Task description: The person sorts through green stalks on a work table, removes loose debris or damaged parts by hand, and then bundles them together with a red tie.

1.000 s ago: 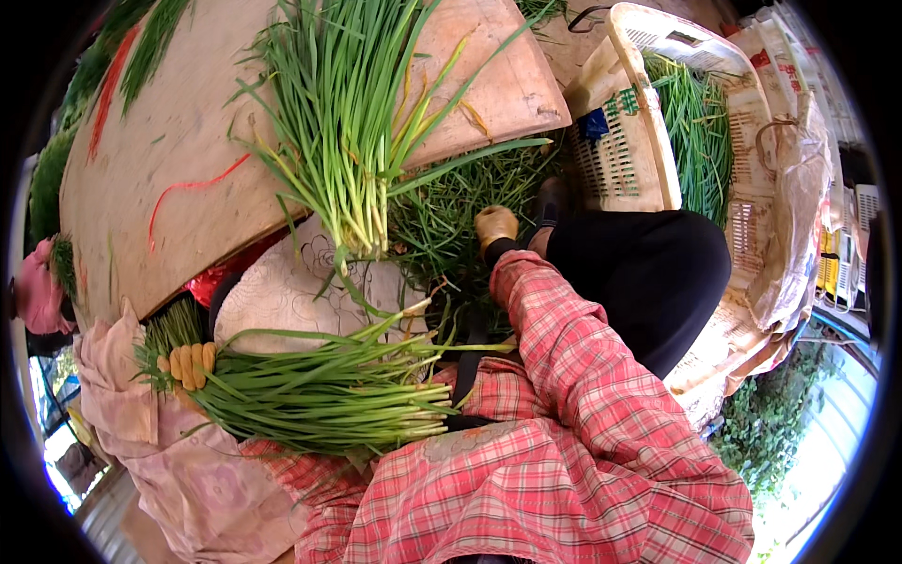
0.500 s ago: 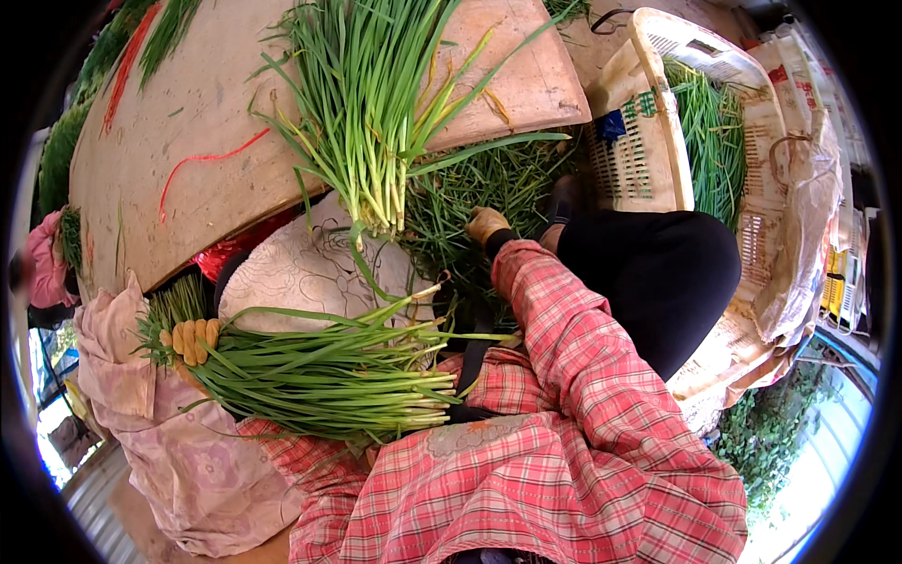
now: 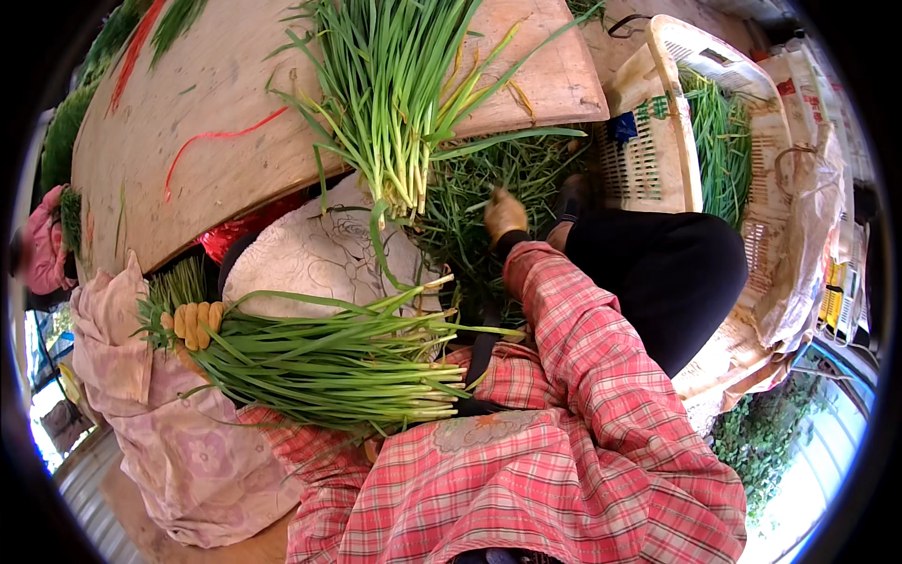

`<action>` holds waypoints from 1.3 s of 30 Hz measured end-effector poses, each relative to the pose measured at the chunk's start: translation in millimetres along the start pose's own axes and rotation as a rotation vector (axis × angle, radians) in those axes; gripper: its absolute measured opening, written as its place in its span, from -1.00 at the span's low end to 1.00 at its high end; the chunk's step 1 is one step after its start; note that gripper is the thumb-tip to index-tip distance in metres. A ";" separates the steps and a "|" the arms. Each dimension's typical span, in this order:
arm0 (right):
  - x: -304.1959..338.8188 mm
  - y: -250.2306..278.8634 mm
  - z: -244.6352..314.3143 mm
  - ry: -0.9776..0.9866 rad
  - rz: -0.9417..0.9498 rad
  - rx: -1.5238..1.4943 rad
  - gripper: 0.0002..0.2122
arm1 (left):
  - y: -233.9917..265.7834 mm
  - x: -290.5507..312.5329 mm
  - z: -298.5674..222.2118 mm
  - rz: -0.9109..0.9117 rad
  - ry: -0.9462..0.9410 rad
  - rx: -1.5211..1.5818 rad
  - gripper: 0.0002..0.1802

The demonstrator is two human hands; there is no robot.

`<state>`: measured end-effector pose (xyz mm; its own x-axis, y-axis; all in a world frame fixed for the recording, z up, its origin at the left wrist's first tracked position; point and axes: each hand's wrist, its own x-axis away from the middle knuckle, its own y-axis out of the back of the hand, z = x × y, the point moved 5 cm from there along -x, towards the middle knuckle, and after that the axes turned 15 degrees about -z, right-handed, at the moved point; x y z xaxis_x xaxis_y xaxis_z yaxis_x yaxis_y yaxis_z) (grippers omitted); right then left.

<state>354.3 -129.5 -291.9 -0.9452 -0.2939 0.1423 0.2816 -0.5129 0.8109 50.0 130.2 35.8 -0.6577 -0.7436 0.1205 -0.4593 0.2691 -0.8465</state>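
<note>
My left hand point(image 3: 194, 324), in a tan glove, is wrapped round the leafy end of a bunch of garlic chives point(image 3: 329, 362). The bunch lies sideways across my lap, pale cut ends to the right. My right hand point(image 3: 505, 214), also gloved, is closed above a heap of loose green leaves point(image 3: 489, 174). A small pale bit shows beside its fingers; what it is I cannot make out. Another pile of garlic chives point(image 3: 390, 103) hangs over the table's near edge, stalks toward me, some leaves yellowed.
The wooden table point(image 3: 235, 141) has a curved edge and holds a red string point(image 3: 225, 133). A white plastic crate point(image 3: 648, 169) with greens stands at the right. A patterned cloth point(image 3: 319, 244) covers my knee. At far left is a pink-sleeved arm point(image 3: 47, 244).
My right hand has lifted slightly and shifted right over the loose leaves. The view has shifted a little. My left hand keeps its hold on the bunch.
</note>
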 end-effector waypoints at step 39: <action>104.1 356.0 122.7 0.067 0.131 -1.304 -0.54 | -53.3 28.6 -3.3 0.197 -0.235 -0.067 -0.62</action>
<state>335.9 -243.8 81.2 -0.8992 -0.4211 0.1186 0.3582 -0.8643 -0.3531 53.7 96.6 86.0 -0.5860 -0.7918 -0.1722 -0.3802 0.4564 -0.8045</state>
